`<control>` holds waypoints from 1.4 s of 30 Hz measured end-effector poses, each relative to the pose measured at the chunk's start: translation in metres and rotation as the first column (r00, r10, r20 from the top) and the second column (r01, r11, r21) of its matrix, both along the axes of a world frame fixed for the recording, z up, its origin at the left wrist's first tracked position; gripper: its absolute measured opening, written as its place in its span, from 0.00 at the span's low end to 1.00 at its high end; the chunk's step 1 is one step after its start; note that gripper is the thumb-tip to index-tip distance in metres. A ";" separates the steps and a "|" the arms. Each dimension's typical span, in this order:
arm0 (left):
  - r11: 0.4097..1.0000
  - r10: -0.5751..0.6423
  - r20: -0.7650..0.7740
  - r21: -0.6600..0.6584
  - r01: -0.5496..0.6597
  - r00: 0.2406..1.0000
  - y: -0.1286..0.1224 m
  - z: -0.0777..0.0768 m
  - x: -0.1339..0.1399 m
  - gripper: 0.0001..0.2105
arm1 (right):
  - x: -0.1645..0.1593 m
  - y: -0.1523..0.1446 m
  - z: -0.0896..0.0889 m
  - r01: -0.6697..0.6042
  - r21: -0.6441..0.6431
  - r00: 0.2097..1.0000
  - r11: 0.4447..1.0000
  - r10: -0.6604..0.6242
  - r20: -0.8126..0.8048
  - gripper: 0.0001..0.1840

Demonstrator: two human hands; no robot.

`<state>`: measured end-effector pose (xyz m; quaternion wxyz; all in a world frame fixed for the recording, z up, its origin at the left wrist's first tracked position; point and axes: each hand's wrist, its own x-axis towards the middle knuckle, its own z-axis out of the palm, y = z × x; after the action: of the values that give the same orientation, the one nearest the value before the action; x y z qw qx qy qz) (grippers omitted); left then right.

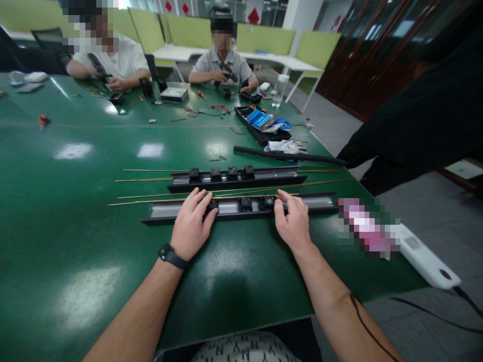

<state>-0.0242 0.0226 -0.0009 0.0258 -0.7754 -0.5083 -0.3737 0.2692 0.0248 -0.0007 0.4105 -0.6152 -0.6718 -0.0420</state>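
Across the table in front of me lies the near black rail (230, 216), a long channel with a pale strip inside. My left hand (191, 223) curls over its left half, thumb and index finger around a small black block (212, 204) that they partly hide. Farther right, my right hand (293, 219) grips the rail with thumb on the near side and fingers over the far edge. Beside its thumb sits another black block (268, 202), with a middle block (246, 203) to the left. Thin brass-coloured rods (132, 202) run along the rail's far side.
Behind lies a second black rail (237, 183) carrying several blocks. Farther back are a long black strip (287, 155), gloves (287, 146) and a black tray (245, 120). A white power strip (428, 256) lies at right. Two people work across the green table (94, 241).
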 end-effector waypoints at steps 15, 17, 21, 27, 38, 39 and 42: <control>1.000 0.005 -0.013 0.018 -0.004 1.000 0.000 0.000 -0.001 0.21 | 0.004 0.002 -0.003 0.058 0.024 0.998 0.998 -0.058 0.008 0.18; 1.000 0.007 -0.017 0.018 -0.007 1.000 0.000 0.000 -0.001 0.21 | 0.004 0.002 -0.004 0.066 0.023 0.998 0.998 -0.066 0.007 0.18; 1.000 0.004 -0.016 0.017 -0.003 1.000 0.000 0.000 -0.001 0.21 | 0.004 0.002 -0.004 0.077 0.014 0.997 0.997 -0.077 -0.001 0.19; 1.000 0.007 -0.022 0.023 -0.006 1.000 0.000 0.000 -0.001 0.21 | 0.002 0.001 -0.003 0.022 0.010 1.000 1.000 -0.022 0.005 0.21; 1.000 0.005 -0.013 0.019 -0.004 1.000 0.000 0.002 0.000 0.20 | 0.003 0.002 -0.003 0.035 0.014 0.999 0.999 -0.035 0.021 0.18; 1.000 0.005 -0.013 0.018 -0.004 1.000 0.000 0.001 -0.001 0.20 | 0.003 0.002 -0.003 0.041 0.016 0.999 0.999 -0.041 0.020 0.18; 1.000 0.006 -0.011 0.014 -0.006 1.000 0.000 0.001 -0.001 0.20 | 0.004 0.002 -0.003 0.051 0.022 0.999 0.998 -0.051 0.015 0.18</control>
<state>-0.0251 0.0229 -0.0001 0.0351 -0.7759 -0.5078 -0.3727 0.2730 0.0268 -0.0040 0.4106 -0.6274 -0.6585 -0.0644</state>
